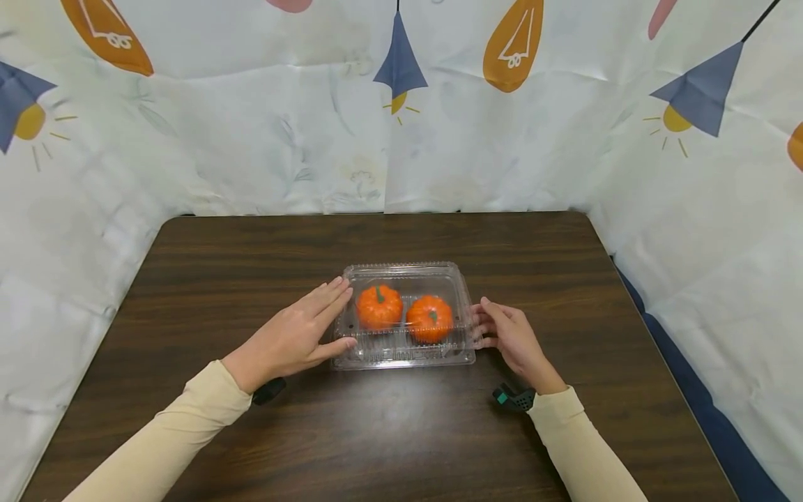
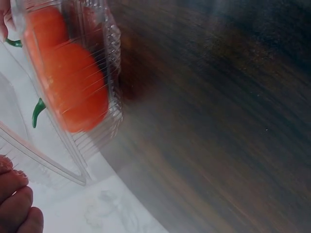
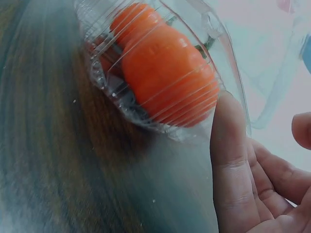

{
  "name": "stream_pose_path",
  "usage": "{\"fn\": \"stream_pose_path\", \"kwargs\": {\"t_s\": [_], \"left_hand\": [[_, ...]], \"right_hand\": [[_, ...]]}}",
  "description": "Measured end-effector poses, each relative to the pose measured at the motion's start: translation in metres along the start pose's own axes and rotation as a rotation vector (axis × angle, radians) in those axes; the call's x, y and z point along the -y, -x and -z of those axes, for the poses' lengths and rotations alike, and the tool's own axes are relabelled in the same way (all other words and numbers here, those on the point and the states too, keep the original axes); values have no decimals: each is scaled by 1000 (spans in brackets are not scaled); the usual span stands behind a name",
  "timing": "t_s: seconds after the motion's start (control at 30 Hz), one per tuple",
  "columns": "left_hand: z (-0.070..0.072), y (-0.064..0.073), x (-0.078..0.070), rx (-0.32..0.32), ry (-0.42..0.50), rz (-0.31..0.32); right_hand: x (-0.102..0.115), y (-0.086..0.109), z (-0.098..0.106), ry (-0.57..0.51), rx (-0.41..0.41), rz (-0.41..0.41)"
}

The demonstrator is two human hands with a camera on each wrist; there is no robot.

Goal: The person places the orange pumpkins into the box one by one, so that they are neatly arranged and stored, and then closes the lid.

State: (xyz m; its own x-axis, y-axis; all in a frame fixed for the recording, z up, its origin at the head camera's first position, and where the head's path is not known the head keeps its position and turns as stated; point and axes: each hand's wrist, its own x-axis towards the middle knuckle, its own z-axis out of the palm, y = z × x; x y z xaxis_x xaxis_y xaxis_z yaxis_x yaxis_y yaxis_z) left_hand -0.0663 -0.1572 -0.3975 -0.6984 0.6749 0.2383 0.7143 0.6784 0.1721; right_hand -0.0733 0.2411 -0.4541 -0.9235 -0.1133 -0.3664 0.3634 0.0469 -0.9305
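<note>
A clear plastic clamshell box [image 1: 401,355] lies on the table with two small orange pumpkins inside, a left pumpkin [image 1: 379,310] and a right pumpkin [image 1: 429,322], both with green stems. My left hand [image 1: 297,335] is at the box's left side, its fingers straight and its thumb by the front left corner. At the right side is my right hand [image 1: 511,338], fingers loosely bent beside the edge. In both wrist views the clear lid [image 2: 43,162] stands at an angle from the base. The right thumb [image 3: 228,160] lies along the box's edge; firm contact is unclear.
The dark wood-grain table [image 1: 389,446] extends around the box on all sides. White patterned cloth [image 1: 282,139] hangs behind it and along both sides. Dark blue fabric [image 1: 690,376] shows beyond the right edge.
</note>
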Motion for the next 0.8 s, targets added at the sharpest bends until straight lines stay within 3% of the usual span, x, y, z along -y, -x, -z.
{"fn": "stream_pose_path", "kwargs": {"t_s": [0.53, 0.8], "left_hand": [[-12, 4, -3, -52, -164, -96], [-16, 6, -4, -71, -191, -98]], "right_hand": [[-7, 16, 7, 62, 118, 5], [-9, 27, 8, 109, 218, 43]]}}
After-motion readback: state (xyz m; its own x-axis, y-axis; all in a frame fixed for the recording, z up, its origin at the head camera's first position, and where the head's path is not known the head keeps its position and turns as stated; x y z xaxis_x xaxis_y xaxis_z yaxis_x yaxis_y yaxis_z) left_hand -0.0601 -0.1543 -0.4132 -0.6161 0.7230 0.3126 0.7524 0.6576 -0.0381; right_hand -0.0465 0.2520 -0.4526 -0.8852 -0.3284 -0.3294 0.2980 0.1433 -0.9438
